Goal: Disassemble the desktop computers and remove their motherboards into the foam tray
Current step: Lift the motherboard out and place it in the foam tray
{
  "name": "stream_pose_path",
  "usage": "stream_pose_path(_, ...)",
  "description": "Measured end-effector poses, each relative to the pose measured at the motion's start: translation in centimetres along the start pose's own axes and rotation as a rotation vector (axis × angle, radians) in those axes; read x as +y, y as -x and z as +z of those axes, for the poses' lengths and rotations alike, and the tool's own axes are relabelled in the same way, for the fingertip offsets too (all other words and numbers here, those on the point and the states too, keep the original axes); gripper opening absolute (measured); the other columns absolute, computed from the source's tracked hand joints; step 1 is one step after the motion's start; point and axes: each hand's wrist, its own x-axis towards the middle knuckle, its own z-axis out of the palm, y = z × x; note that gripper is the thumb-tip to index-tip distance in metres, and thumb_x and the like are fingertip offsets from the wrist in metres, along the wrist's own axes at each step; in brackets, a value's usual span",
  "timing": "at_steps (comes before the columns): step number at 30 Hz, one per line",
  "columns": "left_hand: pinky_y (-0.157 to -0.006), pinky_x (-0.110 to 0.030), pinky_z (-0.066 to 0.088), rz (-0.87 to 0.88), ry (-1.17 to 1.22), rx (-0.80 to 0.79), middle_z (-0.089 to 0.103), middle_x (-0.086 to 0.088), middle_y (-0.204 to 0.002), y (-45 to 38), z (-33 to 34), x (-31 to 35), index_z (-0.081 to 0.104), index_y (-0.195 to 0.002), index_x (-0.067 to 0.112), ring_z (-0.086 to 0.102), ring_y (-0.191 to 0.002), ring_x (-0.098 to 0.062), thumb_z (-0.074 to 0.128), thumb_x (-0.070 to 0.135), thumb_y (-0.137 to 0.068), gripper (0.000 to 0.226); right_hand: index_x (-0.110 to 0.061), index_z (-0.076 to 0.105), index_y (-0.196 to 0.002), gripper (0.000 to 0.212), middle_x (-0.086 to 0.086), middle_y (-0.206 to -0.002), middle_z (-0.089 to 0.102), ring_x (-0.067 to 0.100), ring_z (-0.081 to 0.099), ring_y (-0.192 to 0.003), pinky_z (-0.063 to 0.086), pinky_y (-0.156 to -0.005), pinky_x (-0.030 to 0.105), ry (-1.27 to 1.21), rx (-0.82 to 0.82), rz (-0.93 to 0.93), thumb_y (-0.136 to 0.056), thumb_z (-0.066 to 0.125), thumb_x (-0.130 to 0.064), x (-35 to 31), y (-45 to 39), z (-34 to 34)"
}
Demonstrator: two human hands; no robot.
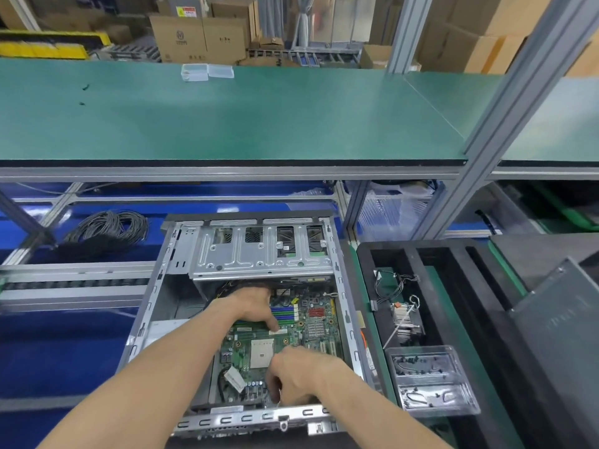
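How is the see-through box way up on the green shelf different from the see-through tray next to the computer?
The clear box on the green shelf looks small and far off; nothing shows inside it. The clear tray lies near, beside the computer case, with small dark bits in its compartments. Both are see-through plastic.

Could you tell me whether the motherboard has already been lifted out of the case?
No, the motherboard lies inside the open case, with both hands on it.

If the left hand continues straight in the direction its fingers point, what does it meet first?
The left hand points away from the person, under the metal drive cage. It would probably meet the black cables there first; depth is unclear.
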Motion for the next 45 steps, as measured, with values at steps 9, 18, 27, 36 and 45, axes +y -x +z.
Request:
stream_pose_path(9, -0.097, -0.032, 0.045, -0.043, 0.113, 0.002, 0.053, -0.005, -0.143, -1.0, 1.1, 0.5, 0.042, -0.143, 0.014, 0.052, -0.126, -0.025, 0.085, 0.07, -0.054, 0.114, -0.015, 0.074, -0.107, 0.023, 0.012, -0.111, 0.07, 0.033, 0.065, -0.095, 0.058, -0.087, 0.045, 0.016, -0.007, -0.061, -0.086, 0.066, -0.011, -0.4, -0.5, -0.1)
stream_pose_path(18, -0.086, -0.035, 0.048, -0.016, 0.058, -0.038, 0.061, -0.003, -0.133, -1.3, 0.4, 0.1, 0.051, -0.123, 0.02, 0.057, -0.106, -0.023, 0.076, 0.081, -0.051, 0.097, -0.017, 0.076, -0.104, 0.022, 0.008, -0.109, 0.073, 0.029, 0.067, -0.094, 0.058, -0.091, 0.043, 0.029, 0.023, -0.075, -0.085, 0.068, -0.009, -0.3, -1.4, 0.2)
stream_pose_path(27, -0.117, -0.044, 0.03, 0.033, 0.029, -0.208, 0.04, -0.001, -0.157, -2.3, -0.6, -0.2, 0.06, -0.137, 0.029, 0.038, -0.142, -0.024, 0.065, 0.081, -0.068, 0.087, -0.022, 0.076, -0.1, 0.026, 0.004, -0.103, 0.07, 0.024, 0.064, -0.085, 0.059, -0.086, 0.041, 0.003, 0.062, -0.061, -0.078, 0.071, -0.01, 0.4, -1.7, 0.4)
stream_pose_path(36, -0.12, -0.045, 0.024, 0.058, 0.073, -0.255, 0.042, 0.003, -0.156, -2.4, -1.1, -0.2, 0.06, -0.136, 0.032, 0.036, -0.144, -0.022, 0.061, 0.076, -0.077, 0.073, -0.015, 0.069, -0.103, 0.026, 0.01, -0.101, 0.066, 0.029, 0.058, -0.082, 0.049, -0.072, 0.035, 0.176, 0.096, -0.078, -0.079, 0.073, -0.006, 0.3, -1.9, 0.3)
stream_pose_path(45, -0.104, -0.037, 0.036, -0.032, 0.128, -0.129, 0.049, -0.001, -0.15, -2.8, -0.3, -0.7, 0.059, -0.136, 0.024, 0.046, -0.135, -0.024, 0.069, 0.082, -0.06, 0.096, -0.01, 0.055, -0.085, 0.018, 0.007, -0.075, 0.05, 0.031, 0.055, -0.074, 0.052, -0.067, 0.039, 0.379, 0.143, -0.191, -0.08, 0.072, -0.006, -0.5, -1.5, -0.1)
